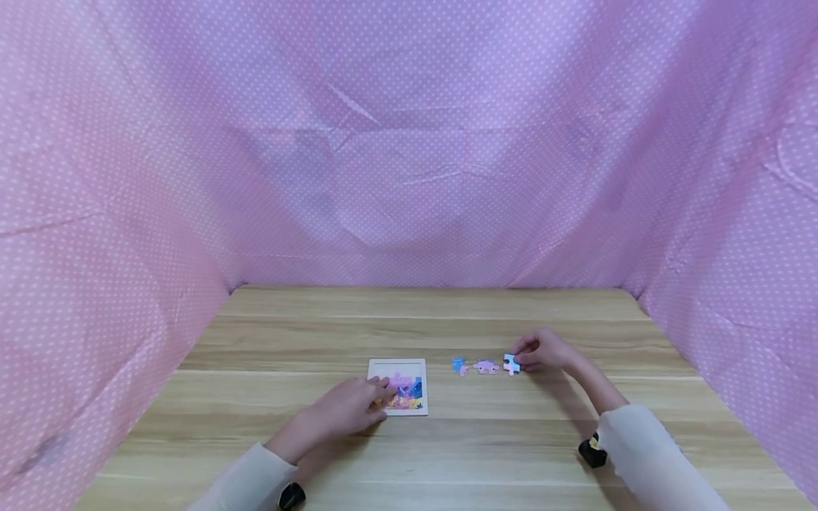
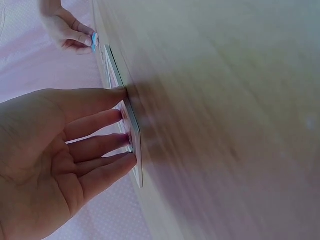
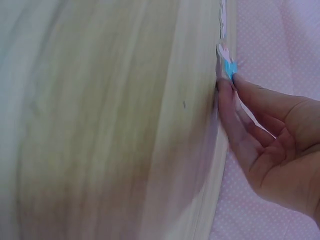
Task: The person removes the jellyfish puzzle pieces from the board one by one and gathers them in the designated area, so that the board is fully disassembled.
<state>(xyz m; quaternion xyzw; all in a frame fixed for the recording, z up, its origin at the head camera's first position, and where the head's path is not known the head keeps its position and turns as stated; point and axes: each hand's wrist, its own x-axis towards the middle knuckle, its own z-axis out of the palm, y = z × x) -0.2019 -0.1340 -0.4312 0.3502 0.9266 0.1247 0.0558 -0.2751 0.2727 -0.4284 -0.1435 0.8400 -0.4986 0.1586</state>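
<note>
My left hand rests on a small framed jigsaw puzzle, its fingertips on the picture and its thumb at the board's near edge, as the left wrist view shows. Pink, yellow and dark blue parts of the picture fill the lower portion; the top strip inside the frame is pale. To the right, my right hand pinches a blue and pink jigsaw piece between thumb and fingers, low over the table. In the right wrist view the piece's blue corner sits at the fingertips.
Between the board and the right hand lie a purple piece and a blue and pink piece, in a row. They are on a wooden table. Pink dotted cloth hangs behind and along both sides.
</note>
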